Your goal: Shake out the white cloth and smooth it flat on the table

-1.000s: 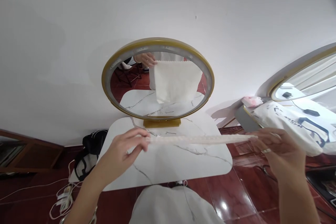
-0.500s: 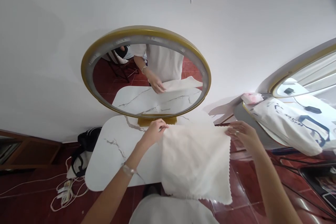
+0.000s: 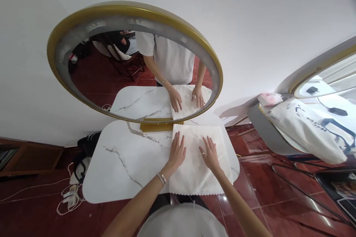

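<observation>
Gold-rimmed mirror, printed white bag, tangled white cable

In front of the mirror, my left hand has room leftward over the tabletop; ahead, its frame and the wall behind it block me.

Left hand, right hand palm-down, open.

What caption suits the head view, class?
Left hand and ringed right hand spread on white scalloped cloth atop white marbled table.
</observation>
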Tool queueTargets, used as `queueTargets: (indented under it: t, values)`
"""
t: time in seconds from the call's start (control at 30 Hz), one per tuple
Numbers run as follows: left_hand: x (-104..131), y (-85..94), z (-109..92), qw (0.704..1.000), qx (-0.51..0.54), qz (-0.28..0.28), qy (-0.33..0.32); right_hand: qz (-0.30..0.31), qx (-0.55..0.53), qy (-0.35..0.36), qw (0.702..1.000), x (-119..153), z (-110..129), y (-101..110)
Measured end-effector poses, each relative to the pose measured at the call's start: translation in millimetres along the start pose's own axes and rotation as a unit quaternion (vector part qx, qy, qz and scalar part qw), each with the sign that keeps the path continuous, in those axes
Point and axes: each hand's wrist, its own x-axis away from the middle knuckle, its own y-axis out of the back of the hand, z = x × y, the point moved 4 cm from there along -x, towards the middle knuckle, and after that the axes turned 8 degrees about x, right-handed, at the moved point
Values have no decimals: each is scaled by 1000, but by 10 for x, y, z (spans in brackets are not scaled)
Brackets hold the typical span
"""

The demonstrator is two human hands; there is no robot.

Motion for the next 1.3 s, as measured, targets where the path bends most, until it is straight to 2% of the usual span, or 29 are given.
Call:
queueTargets:
  t: [0.13,0.27,0.37,0.53,0.67,0.97,1.03,1.13,1.2,1.3]
  values:
    - [-285,-143,143,998,-55,-33,-18,-15,140,-1,990,-24,-51,-192]
    - [-491,-186,205,996,-81,-38,-9,-29,237,47,970,-176,-131,-175]
    - [-584,-215,170,994,-94,-49,7,-38,279,52,958,-387,-113,-189]
    - [-812,-283,103,991,-107,-66,48,-3,310,53,949,-897,-29,-327]
    - [-1082,-297,91,988,-119,-54,77,29,292,62,954,-1262,-57,-333]
    - [-1705,-334,253,990,-114,-6,82,53,282,39,957,-1769,-116,-356]
    - [-1740,-318,270,989,-117,-3,85,57,281,39,957,-1812,-110,-369]
    - [-1654,-269,225,989,-122,-5,81,59,279,47,957,-1749,-97,-334]
    - [-1517,-238,172,989,-125,-6,77,61,278,58,957,-1580,-103,-271]
    - [-1257,-233,107,988,-134,-19,75,43,285,87,954,-1129,-161,-134]
